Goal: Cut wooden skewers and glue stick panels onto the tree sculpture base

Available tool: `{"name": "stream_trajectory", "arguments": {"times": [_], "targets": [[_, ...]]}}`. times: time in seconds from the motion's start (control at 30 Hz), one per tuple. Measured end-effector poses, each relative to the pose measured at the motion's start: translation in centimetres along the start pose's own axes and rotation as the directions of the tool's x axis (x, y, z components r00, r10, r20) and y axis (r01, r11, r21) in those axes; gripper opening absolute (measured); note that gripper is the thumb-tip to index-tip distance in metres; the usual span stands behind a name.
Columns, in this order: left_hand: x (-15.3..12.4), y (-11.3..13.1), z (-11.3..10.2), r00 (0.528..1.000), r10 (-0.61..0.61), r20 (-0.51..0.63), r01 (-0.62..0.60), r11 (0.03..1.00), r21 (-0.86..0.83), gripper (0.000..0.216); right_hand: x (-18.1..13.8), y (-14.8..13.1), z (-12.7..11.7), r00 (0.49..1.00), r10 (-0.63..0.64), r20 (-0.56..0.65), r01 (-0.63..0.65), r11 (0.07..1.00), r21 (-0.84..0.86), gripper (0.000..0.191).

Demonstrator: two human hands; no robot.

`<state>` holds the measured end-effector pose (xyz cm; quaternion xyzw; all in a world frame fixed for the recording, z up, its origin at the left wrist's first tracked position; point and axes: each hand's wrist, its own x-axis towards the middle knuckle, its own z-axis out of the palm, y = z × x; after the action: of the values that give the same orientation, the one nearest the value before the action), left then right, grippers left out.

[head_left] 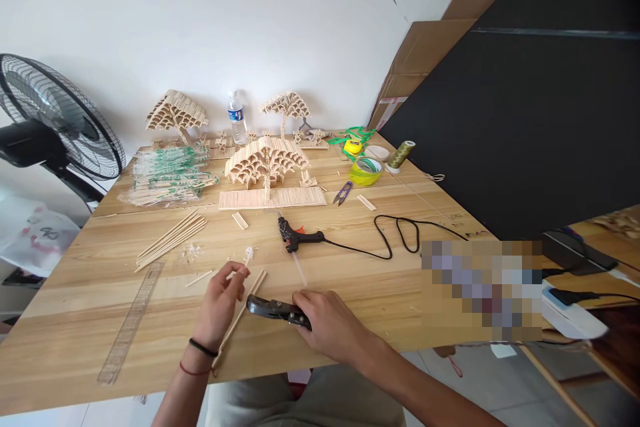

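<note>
Plainly, your left hand (221, 299) had thumb and forefinger pinched on a small pale piece (249, 255), its tip pointing up and away from you. Your right hand (333, 327) was clenched round the cutter (273, 308), whose long axis ran leftward from your palm; its nose stopped short of your left fingers, to their right and nearer your body. Loose sticks (230, 339) lay slantwise between your hands, nearer the left. The glue gun (293, 235) lay beyond both. Of the containers, clear wrappers (167, 167) at far left held packed sticks (200, 182); the bottle (237, 120) stood upright, its fill not determinable.
</note>
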<state>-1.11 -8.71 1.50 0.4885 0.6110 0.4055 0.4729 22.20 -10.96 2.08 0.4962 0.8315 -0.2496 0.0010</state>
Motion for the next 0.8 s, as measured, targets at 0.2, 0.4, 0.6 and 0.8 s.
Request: {"name": "stream_trajectory", "arguments": {"times": [0.2,0.4,0.6,0.8], "targets": [[1.2,-1.6,-4.8,0.959,0.270,-0.085,-0.221,0.900,0.375,0.033,-0.5,1.2,0.9,0.992,-0.009,-0.122,0.031,0.983,0.181,0.010],[1.4,-3.0,-8.2,0.889,0.451,-0.075,-0.359,0.790,0.497,0.025,-1.1,2.2,0.4,0.965,0.057,-0.254,0.027,0.948,0.319,0.013],[0.3,-4.0,-11.3,0.889,0.457,-0.044,-0.300,0.651,0.698,0.022,-1.8,4.0,-0.1,0.934,0.172,-0.312,-0.037,0.918,0.396,0.032],[-0.8,-5.1,-12.6,0.928,0.372,0.030,-0.284,0.651,0.703,0.025,-2.3,5.4,-0.1,0.921,0.243,-0.303,-0.080,0.883,0.463,0.034]]}}
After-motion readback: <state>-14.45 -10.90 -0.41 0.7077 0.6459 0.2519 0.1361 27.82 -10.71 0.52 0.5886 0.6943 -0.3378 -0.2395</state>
